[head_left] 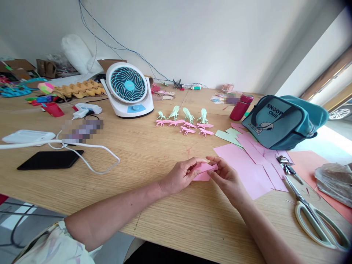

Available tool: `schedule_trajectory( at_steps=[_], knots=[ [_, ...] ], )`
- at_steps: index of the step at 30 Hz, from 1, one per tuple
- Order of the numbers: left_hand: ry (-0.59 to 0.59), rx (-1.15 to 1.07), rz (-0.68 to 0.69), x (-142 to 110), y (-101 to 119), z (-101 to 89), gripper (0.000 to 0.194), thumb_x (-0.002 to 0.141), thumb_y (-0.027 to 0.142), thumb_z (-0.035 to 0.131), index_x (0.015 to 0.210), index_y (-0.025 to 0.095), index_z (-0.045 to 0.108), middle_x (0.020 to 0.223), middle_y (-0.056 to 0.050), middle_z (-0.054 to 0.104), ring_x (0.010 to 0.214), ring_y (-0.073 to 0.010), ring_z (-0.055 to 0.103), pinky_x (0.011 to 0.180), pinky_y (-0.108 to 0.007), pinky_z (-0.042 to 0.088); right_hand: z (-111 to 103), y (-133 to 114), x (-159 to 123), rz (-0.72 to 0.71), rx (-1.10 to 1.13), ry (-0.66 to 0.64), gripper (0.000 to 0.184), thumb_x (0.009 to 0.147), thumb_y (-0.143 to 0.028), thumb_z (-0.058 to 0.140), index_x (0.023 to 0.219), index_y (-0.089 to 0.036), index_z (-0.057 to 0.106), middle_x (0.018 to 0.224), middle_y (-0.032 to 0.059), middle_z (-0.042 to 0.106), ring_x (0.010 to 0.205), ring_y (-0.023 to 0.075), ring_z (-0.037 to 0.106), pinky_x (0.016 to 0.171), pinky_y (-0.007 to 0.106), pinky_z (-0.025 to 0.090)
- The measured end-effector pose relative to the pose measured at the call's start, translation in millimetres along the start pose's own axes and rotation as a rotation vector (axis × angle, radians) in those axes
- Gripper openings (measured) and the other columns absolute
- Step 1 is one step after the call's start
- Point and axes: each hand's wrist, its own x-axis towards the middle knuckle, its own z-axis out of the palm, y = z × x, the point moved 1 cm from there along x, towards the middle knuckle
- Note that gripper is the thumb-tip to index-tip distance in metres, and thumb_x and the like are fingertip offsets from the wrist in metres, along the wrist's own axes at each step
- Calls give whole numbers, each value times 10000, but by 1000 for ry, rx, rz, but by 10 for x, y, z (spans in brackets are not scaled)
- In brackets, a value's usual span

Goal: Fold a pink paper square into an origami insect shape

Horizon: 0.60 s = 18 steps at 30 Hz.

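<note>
Between my hands is a small piece of folded pink paper [202,173], low over the front of the wooden table. My left hand [183,173] pinches its left side, thumb in front and fingers behind. At its right end, my right hand [226,176] grips a raised folded edge between thumb and fingers. Farther back stand several pink folded-paper insects [187,129], with a row of light green folded-paper insects [188,115] behind them. Right of my hands lie loose pink paper sheets [242,168], partly overlapping light green strips [228,136].
Scissors [310,212] with pale handles lie at the right, near keys [284,161]. Behind the sheets stand a teal bag [277,121] and a red bottle [241,107]. A white fan [129,90] stands back left. White cables [107,148] and a black phone-like slab [51,160] lie left.
</note>
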Motion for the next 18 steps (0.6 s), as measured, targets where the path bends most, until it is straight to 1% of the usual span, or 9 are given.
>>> schedule_trajectory(
  at_steps=[2,4,7,9,11,13,15,18],
  knots=[
    [1,-5,-19,-3,21,-20,322,1019,318,427,1249,184,608,1024,-39,704,873,-138,633,791,-229,462,2,2,-7,-1,-19,3,400,808,-431,739,1159,-278,624,926,19,584,803,168,564,699,293,498],
    [5,-25,-41,-6,37,-37,345,1035,344,383,1236,184,613,1071,-43,703,927,-151,641,820,-236,462,1,2,-16,-1,-56,-7,386,837,-419,707,1182,-278,608,907,16,578,781,168,551,688,294,487],
    [23,-69,-67,-4,37,-50,357,1036,366,373,1229,185,613,1171,-55,689,1053,-182,635,897,-260,460,-2,-2,-26,-21,-112,-29,354,872,-401,663,1199,-283,595,885,12,568,764,172,547,679,296,483],
    [41,-105,-80,4,26,-55,357,1034,369,374,1217,177,613,1204,-64,679,1099,-194,623,934,-275,454,-4,-3,-30,-57,-133,-34,310,883,-384,648,1173,-283,607,911,18,572,783,175,559,689,297,489],
    [41,-125,-91,11,20,-56,360,1034,368,367,1205,169,613,1179,-67,684,1065,-191,631,921,-279,459,-9,5,-32,-92,-154,-32,262,893,-359,638,1143,-284,617,955,24,586,799,172,567,698,293,492],
    [31,-116,-97,13,22,-56,367,1035,377,358,1196,169,615,1116,-61,693,982,-183,640,868,-276,471,-17,22,-34,-108,-193,-20,229,903,-331,623,1127,-284,620,984,26,605,794,166,566,695,288,487],
    [19,-98,-97,6,33,-56,372,1034,395,360,1195,178,615,1089,-53,687,957,-179,630,845,-272,472,-27,42,-36,-116,-241,4,211,909,-316,613,1117,-281,626,996,26,624,787,164,560,697,289,479],
    [-25,-114,-113,-10,41,-51,396,1017,448,393,1255,188,572,1058,-56,668,913,-180,626,763,-263,495,-33,63,-34,-120,-250,18,216,911,-345,616,1112,-269,634,1012,35,649,804,171,573,715,298,484]
  ],
)
